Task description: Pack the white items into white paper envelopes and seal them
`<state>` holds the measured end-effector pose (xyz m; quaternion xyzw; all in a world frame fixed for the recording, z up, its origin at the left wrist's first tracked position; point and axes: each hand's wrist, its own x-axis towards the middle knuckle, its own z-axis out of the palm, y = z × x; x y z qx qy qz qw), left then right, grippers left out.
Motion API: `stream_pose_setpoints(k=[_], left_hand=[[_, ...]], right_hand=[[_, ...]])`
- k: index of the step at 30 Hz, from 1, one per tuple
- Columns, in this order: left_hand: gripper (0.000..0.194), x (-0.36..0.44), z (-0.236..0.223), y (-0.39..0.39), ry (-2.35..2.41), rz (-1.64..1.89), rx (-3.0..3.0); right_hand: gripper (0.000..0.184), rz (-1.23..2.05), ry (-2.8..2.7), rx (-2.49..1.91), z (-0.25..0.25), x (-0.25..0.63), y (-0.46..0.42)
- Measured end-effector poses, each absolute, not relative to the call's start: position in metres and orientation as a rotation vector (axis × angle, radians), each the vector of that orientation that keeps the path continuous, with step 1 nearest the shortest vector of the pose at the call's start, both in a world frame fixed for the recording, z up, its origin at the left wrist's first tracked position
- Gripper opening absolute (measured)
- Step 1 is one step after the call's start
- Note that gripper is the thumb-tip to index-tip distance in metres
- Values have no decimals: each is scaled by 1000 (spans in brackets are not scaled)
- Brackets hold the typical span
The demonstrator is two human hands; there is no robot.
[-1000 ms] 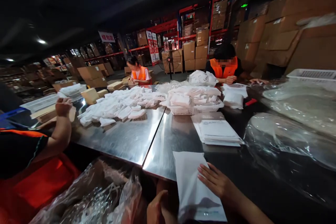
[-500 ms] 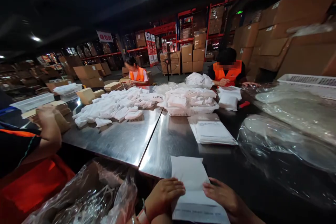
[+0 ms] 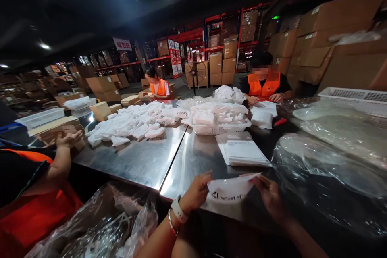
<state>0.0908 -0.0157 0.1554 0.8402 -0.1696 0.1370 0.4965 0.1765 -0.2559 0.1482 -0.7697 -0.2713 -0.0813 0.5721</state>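
Between my hands is a white printed bag [image 3: 228,197] with dark lettering, raised over the near edge of the metal table [image 3: 133,157]. Its left top corner is pinched by my left hand [image 3: 198,189], whose wrist carries a white watch and a bracelet. My right hand [image 3: 270,195] grips the opposite top corner, fingers closed and partly blurred. Just beyond the bag lies a stack of flat white bags [image 3: 246,151]. Behind that stack, a white basket [image 3: 208,130] holds a heap of filled white packets [image 3: 220,113].
Loose white packets [image 3: 130,123] are heaped on the left. Clear plastic bags [image 3: 320,161] cover the right side. A plastic-lined container [image 3: 102,221] stands at the near left. A co-worker's hand [image 3: 68,139] is beside brown cartons [image 3: 54,127]; two people in orange vests sit opposite.
Both hands have risen and moved away from me, lifting the white bag, whose dark lettering now faces me. The co-worker's hand at left has opened and shifted slightly right.
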Motion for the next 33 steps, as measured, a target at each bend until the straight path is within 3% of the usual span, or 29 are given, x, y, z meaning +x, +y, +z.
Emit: stream_pose_setpoints(k=[3, 6, 9, 16, 23, 28, 33], left_hand=[[32, 95, 145, -10, -753, 162, 2243], [37, 96, 129, -8, -911, 65, 2411], [29, 95, 119, -9, -1060, 34, 2542], [20, 99, 114, -6, -1186, -76, 2591], [40, 72, 94, -6, -587, 201, 2077], [59, 63, 73, -38, 178, 420, 1839], [64, 73, 70, -53, 396, 528, 1826]], right_hand=[[58, -117, -848, -1859, 131, 184, -273], [43, -66, -1101, -1948, 104, 185, -290], [34, -133, -1354, -1999, 85, 179, -296], [38, 9, -1563, -1994, 81, 182, -292], [54, 217, -799, -1910, 89, 168, -289], [63, 5, -311, -1807, 87, 153, -262], [67, -263, -210, -1936, 76, 149, -246]])
